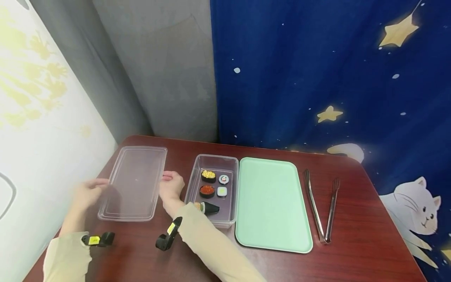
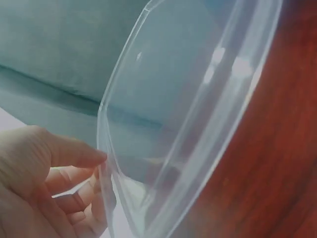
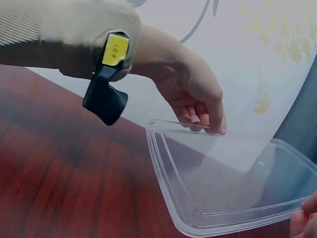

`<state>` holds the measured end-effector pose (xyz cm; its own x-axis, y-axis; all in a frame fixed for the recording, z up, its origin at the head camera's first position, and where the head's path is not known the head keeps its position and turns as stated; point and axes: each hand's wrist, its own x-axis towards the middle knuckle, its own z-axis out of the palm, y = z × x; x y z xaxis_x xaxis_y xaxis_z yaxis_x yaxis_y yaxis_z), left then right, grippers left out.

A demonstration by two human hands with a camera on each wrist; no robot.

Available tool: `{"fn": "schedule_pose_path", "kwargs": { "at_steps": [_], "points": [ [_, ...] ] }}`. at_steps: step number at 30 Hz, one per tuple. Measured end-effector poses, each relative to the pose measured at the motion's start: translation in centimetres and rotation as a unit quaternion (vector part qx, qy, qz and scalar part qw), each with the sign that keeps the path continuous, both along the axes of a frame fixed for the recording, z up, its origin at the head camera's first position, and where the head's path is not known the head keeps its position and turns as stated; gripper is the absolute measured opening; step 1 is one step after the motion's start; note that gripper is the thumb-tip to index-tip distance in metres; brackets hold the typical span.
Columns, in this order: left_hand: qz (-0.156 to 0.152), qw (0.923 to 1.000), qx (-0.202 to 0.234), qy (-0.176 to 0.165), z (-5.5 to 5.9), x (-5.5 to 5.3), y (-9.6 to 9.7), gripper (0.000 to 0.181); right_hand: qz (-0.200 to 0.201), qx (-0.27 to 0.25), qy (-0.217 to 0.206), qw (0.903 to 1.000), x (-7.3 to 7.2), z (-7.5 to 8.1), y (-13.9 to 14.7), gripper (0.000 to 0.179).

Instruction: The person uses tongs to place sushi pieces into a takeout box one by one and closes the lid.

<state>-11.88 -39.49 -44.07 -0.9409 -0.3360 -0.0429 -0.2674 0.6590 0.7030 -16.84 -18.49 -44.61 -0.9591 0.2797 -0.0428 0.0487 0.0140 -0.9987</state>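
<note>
A clear plastic lid is held by both hands over the left part of the table. My left hand pinches its left edge between thumb and fingers, as the left wrist view shows with the lid close up. At the opposite edge, my right hand pinches the rim; in the right wrist view only the fingertips of that hand show. Just right of it stands a clear container with several sushi pieces inside, among them a red roe piece and a yellow-topped piece. My right forearm partly covers its near-left corner.
A pale green tray lies against the container's right side. Metal tongs lie spread apart to the right of the tray. The dark red table meets a grey and blue curtain behind and a white surface at left.
</note>
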Motion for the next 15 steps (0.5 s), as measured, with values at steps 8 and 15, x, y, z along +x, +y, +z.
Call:
{"fn": "schedule_pose_path", "kwargs": {
  "at_steps": [8, 15],
  "points": [
    [0.053, 0.9961, 0.032, 0.063, 1.7, 0.3, 0.1, 0.023, 0.012, 0.001, 0.088, 0.9960, -0.4, 1.9, 0.6, 0.020],
    [0.101, 0.9832, 0.044, 0.145, 2.1, 0.3, 1.1, 0.002, 0.039, -0.065, 0.105, 0.9916, -0.8, 2.9, 1.2, 0.016]
  ]
}}
